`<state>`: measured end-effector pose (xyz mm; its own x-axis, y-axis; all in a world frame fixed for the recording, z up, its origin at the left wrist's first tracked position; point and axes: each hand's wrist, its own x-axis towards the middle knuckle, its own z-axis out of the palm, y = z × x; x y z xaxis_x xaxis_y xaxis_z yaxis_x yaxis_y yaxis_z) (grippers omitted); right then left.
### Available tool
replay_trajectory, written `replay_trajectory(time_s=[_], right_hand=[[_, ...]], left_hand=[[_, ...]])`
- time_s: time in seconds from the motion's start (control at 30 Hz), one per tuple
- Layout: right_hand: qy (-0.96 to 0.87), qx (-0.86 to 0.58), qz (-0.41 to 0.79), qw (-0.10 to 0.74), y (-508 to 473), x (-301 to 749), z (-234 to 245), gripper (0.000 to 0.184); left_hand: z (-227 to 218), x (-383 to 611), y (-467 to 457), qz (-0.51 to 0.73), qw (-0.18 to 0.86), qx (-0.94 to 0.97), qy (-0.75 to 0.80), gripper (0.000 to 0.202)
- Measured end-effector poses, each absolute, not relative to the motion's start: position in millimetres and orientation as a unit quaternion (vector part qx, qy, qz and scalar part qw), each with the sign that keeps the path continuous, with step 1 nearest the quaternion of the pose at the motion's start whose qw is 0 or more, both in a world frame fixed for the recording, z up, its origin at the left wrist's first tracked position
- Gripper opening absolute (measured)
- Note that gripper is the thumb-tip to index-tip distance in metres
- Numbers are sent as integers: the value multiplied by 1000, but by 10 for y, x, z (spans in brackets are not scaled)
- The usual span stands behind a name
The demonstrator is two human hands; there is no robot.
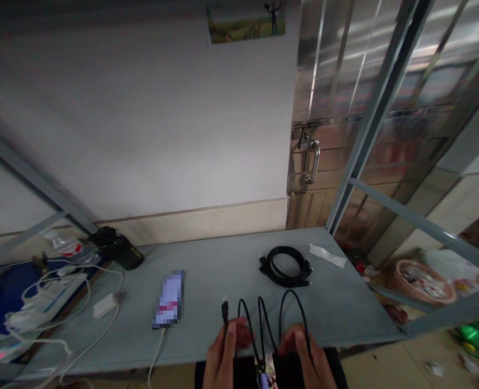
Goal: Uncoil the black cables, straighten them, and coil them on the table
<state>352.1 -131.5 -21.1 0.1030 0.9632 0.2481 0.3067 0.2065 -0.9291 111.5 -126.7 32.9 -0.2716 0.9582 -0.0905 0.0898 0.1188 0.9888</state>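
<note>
Several items on view, left to right. Blue mat [4, 305], at the far left, beside the desk [336, 308]. Power strip [48, 297] on the mat, tangled in white cords [77, 275]. Black pouch [117, 247], against the wall at the desk's back edge. White charger [105, 306], on the desk near the pouch. Phone [169, 299], lying flat, its screen pixelated; a white cord [156, 354] runs from it over the front edge.

Left hand [223, 359], clenched on a black cable [245, 324] at the desk's front edge, a plug [225, 312] standing upright above the fingers. Right hand [304, 359], fingers closed on the same cable, as far as can be told, with a tall loop rising between the hands. Further loops stand apart from one another, and the lower run drops out of view below the desk edge, toward a small colourful object [267, 373] that is too blurred to identify.

Coiled black cable [284, 267], bundled on the desk ahead of the hands. White paper strip [327, 255], just right of the coil. Wicker basket [423, 281], on the floor to the right, holding mixed scraps. Green bag [478, 335], at the far right.
</note>
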Motion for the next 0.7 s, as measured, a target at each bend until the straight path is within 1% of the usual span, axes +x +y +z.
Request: replay_trajectory(time_s=[0.03,0.07,0.2,0.33,0.5,0.63,0.7], right_hand=[[-558,-555,338,515,-1231,3620,-149,61],[-516,-575,353,528,-1156,3727,-100,67],[-314,-616,398,603,-1025,4223,-14,71],[-198,-600,412,657,-1113,4709,30,77],[-102,-590,373,709,-1231,5116,88,70],[-137,-570,363,724,-1245,5212,181,52],[-152,-554,374,728,-1227,5162,266,49]], left_hand=[[395,1036,-1192,514,439,414,609,73],[465,952,-1116,530,450,391,602,76],[673,552,-913,610,428,302,595,78],[675,144,-895,659,387,250,594,70],[561,-141,-955,690,383,200,580,57],[513,-182,-953,709,403,139,562,48],[504,-166,-940,713,414,112,555,44]])
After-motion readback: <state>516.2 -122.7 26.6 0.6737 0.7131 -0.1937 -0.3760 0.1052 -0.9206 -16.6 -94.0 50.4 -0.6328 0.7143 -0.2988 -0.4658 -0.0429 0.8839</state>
